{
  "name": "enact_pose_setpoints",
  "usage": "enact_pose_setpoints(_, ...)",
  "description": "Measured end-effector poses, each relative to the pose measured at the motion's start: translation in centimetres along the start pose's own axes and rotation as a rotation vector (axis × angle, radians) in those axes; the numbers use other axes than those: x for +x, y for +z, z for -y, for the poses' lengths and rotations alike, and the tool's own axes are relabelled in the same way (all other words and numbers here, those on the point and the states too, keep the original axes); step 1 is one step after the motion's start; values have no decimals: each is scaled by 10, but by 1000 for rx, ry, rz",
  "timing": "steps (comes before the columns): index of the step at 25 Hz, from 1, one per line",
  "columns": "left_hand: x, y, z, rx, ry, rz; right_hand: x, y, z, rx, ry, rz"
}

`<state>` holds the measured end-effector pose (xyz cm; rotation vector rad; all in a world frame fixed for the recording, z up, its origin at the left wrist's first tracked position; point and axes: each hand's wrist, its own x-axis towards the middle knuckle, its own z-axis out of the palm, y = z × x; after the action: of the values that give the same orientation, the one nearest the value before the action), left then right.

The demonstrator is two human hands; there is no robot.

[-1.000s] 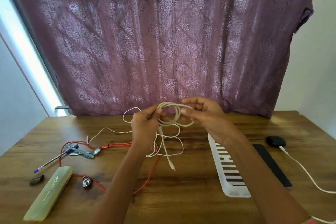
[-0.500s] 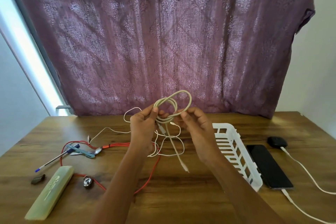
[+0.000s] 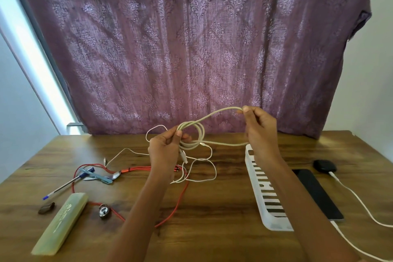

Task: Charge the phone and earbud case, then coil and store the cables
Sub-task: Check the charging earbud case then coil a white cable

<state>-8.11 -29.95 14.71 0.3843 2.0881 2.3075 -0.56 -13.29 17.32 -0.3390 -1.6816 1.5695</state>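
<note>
Wooden table: two hands' fingers pinch one beige cable; one phone.

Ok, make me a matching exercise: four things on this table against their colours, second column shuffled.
Things:
1. basket
2. phone
3. long cable on the table left of centre
4. pen cap

Colours:
A. red
B. blue
C. white
D. black

Pairs: 1-C, 2-D, 3-A, 4-B
</note>
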Motion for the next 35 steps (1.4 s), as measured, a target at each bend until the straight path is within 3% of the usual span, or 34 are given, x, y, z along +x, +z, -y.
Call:
enact_pose_setpoints(4,2,1,-4,-8,-11,-18,-2,1,-11,-372,-155,-28)
enact_pose_setpoints(7,2,4,-9,0,1,-36,-22,15,-21,-896,-523,-199)
enact_pose_setpoints(8,1,5,-9,6,8,-36,-30,22,-26,-928,-681,-196)
enact_pose_setpoints(10,2,7,-8,17,11,-30,-42,38,-32,-872,-783,-72)
enact_pose_setpoints(16,4,4,-3,-32,-16,-54,-47,51,-44,-713,-626,102)
enact_pose_setpoints(21,11,-7,2,-66,-41,-135,-42,33,-34,-389,-540,-37)
enact_pose_setpoints(23,14,-13,1,-111,-67,-145,-40,19,-40,-306,-433,6)
enact_pose_setpoints(28,12,-12,-5,-158,-65,-106,-54,2,-80,-478,-270,240)
enact_pose_setpoints(31,7,-3,-6,-178,-82,-72,-55,9,-72,-430,-176,210)
enact_pose_setpoints(35,-3,11,-6,-223,-88,8,-41,32,-29,-158,-117,134)
